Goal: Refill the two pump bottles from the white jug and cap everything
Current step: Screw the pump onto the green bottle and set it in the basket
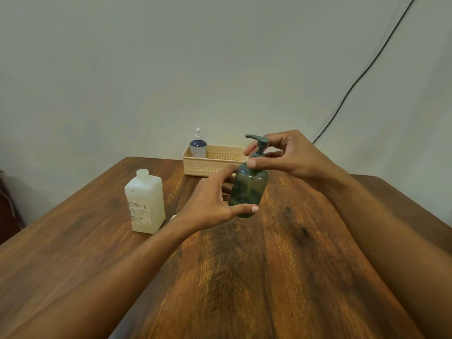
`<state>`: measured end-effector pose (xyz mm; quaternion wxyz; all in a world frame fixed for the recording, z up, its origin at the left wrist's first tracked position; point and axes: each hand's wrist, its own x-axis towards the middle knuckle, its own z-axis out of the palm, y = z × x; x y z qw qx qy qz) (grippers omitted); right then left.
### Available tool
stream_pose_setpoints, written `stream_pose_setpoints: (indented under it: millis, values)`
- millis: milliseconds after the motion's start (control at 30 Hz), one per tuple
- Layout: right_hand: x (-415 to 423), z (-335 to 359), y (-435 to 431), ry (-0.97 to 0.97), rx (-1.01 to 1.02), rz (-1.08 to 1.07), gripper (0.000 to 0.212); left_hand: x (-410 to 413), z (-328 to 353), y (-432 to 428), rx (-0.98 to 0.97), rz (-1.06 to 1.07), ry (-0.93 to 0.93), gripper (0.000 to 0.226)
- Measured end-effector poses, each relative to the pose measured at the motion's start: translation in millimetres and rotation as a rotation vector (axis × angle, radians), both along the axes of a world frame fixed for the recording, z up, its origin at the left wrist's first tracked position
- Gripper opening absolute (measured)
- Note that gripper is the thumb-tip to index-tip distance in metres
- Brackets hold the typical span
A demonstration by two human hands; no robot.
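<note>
A dark green pump bottle point(249, 189) is held above the middle of the wooden table point(244, 277), tilted slightly. My left hand point(210, 204) grips its body from the left, thumb across the lower front. My right hand point(286, 152) pinches the collar under the dark pump head point(258, 139). The white jug point(145, 204) stands uncapped on the table to the left. A white pump bottle with a blue top part point(198, 145) stands in the left end of a beige basket point(215, 162) at the table's far edge.
A small pale object point(174, 217) peeks out behind my left wrist, beside the jug. The wall rises right behind the basket. A black cable point(367, 69) runs down the wall at the right. Something dark stands off the table at far left.
</note>
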<state>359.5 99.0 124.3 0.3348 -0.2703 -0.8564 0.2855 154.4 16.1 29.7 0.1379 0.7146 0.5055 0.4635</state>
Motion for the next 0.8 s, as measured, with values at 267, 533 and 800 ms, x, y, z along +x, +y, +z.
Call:
stream_pose_setpoints:
  millis: [267, 533, 800]
  values:
    - [11, 1, 1, -0.043, -0.08, 0.081, 0.037, -2, 0, 5, -0.004, 0.004, -0.016, 0.089]
    - [-8, -15, 7, 0.151, 0.053, -0.208, 0.05, 3, -5, 19, 0.012, 0.104, -0.019, 0.092]
    - [-26, -25, 38, 0.183, 0.05, -0.317, 0.058, 2, -8, 64, -0.05, 0.183, -0.069, 0.088]
